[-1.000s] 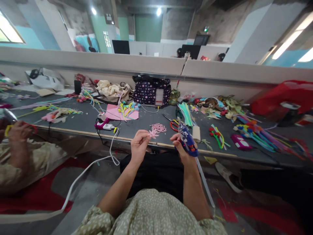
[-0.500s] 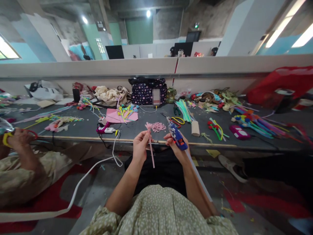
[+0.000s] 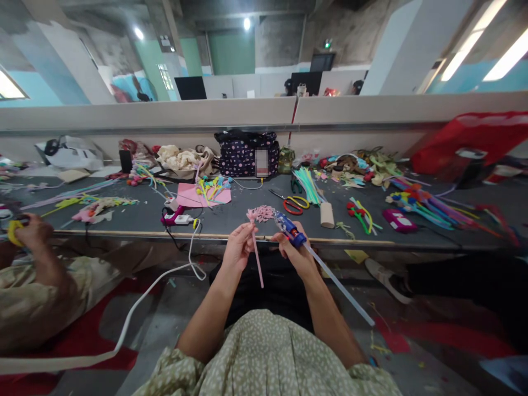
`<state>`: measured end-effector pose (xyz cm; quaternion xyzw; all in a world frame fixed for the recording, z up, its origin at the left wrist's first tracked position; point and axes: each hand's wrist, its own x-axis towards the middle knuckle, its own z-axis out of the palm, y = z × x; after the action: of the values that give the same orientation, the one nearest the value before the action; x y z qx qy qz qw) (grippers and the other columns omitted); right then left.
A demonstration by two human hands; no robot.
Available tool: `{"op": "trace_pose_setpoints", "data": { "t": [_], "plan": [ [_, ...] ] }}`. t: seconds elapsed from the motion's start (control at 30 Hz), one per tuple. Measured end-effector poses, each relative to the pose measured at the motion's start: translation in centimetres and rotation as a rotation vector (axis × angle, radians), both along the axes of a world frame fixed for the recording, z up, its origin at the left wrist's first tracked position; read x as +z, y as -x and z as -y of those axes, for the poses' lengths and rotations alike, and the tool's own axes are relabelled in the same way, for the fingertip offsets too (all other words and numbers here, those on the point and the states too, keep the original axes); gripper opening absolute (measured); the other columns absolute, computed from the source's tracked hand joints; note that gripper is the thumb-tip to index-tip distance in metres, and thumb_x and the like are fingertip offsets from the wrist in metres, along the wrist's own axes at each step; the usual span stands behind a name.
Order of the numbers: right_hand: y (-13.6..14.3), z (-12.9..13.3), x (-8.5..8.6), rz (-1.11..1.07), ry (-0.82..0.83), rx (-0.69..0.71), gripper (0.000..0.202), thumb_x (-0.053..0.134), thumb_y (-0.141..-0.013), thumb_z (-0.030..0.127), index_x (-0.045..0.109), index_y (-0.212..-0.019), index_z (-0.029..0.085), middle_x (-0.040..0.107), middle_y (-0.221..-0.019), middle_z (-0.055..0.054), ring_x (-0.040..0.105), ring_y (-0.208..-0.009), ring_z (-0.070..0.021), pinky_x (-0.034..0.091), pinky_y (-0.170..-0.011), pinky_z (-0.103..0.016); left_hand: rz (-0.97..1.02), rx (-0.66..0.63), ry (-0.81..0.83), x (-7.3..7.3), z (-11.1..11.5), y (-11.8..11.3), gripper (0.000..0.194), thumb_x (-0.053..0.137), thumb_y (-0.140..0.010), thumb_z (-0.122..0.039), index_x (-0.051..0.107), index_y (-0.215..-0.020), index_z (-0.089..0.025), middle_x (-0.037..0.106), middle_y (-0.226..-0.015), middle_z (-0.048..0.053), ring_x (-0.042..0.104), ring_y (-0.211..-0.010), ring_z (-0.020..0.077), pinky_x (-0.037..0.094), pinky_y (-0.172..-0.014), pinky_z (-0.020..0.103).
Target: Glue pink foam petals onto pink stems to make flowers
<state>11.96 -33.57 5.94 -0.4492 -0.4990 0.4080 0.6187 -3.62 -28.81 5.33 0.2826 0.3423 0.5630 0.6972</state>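
My left hand (image 3: 238,245) pinches a pink pipe cleaner (image 3: 258,263), which hangs down past the fingers and carries a small pink cluster at its top. In my right hand (image 3: 300,257) is a blue patterned glue gun (image 3: 295,235), its nozzle turned left toward that cluster. Whether the nozzle touches it I cannot tell. A long clear glue stick (image 3: 343,290) sticks out of the gun's back. Just beyond both hands, a pile of short pink pieces (image 3: 265,213) lies on the dark table (image 3: 247,192).
Scissors (image 3: 293,205) with red and yellow handles lie past the glue gun. Green pipe cleaners (image 3: 307,184) and a beige block (image 3: 327,215) are to the right. A white cable (image 3: 136,308) runs at left, where another person's hand (image 3: 35,234) holds yellow-handled scissors.
The glue gun has swung left and lower, nearer the pile and the pipe cleaner's top. Its glue stick now points out to the right. My left hand keeps its pinch.
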Motion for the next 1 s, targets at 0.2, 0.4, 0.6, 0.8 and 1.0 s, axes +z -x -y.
{"op": "trace_pose_setpoints", "data": {
  "t": [0.2, 0.4, 0.6, 0.8, 1.0],
  "plan": [
    [-0.4, -0.3, -0.8, 0.023, 0.020, -0.109, 0.040, 0.072, -0.073, 0.051, 0.047, -0.089, 0.024, 0.059, -0.074, 0.004, 0.045, -0.043, -0.0082, 0.038, -0.040, -0.024, -0.071, 0.029, -0.043, -0.5, 0.0, -0.1, 0.036, 0.083, -0.061, -0.033, 0.062, -0.083, -0.014, 0.069, -0.075, 0.000, 0.053, -0.046, 0.0024, 0.040, -0.040, 0.012],
    [-1.1, -0.2, -1.6, 0.189, 0.024, -0.186, 0.032, 0.067, -0.079, 0.049, 0.051, -0.089, 0.023, 0.059, -0.075, 0.004, 0.052, -0.050, -0.0099, 0.044, -0.047, -0.023, -0.090, 0.080, -0.118, -1.3, -0.1, 0.0, 0.036, 0.081, -0.065, -0.039, 0.059, -0.081, -0.015, 0.064, -0.067, -0.003, 0.050, -0.042, 0.0028, 0.035, -0.036, 0.012],
    [-1.1, -0.2, -1.8, 0.162, 0.052, -0.198, 0.031, 0.065, -0.080, 0.051, 0.051, -0.086, 0.023, 0.052, -0.054, 0.008, 0.051, -0.042, -0.0107, 0.043, -0.046, -0.023, -0.156, 0.182, -0.239, -1.5, 0.2, -0.2, 0.033, 0.080, -0.067, -0.040, 0.064, -0.082, -0.015, 0.063, -0.067, -0.002, 0.047, -0.043, 0.0028, 0.032, -0.038, 0.014],
    [-1.1, 0.6, -1.0, 0.101, -0.066, -0.154, 0.031, 0.068, -0.078, 0.048, 0.055, -0.083, 0.021, 0.061, -0.064, 0.004, 0.056, -0.048, -0.0113, 0.047, -0.053, -0.025, -0.196, 0.263, -0.369, -1.7, 0.5, -0.5, 0.025, 0.078, -0.071, -0.036, 0.070, -0.084, -0.016, 0.062, -0.065, 0.000, 0.048, -0.049, 0.0049, 0.035, -0.045, 0.017],
    [-0.7, 1.9, -0.4, 0.136, -0.144, -0.055, 0.027, 0.068, -0.080, 0.045, 0.058, -0.081, 0.020, 0.064, -0.073, 0.000, 0.051, -0.048, -0.0093, 0.042, -0.050, -0.024, -0.198, 0.309, -0.396, -1.7, 0.7, -0.5, 0.025, 0.079, -0.069, -0.034, 0.070, -0.084, -0.016, 0.063, -0.065, 0.000, 0.050, -0.050, 0.0062, 0.037, -0.046, 0.018]
  ]
}}
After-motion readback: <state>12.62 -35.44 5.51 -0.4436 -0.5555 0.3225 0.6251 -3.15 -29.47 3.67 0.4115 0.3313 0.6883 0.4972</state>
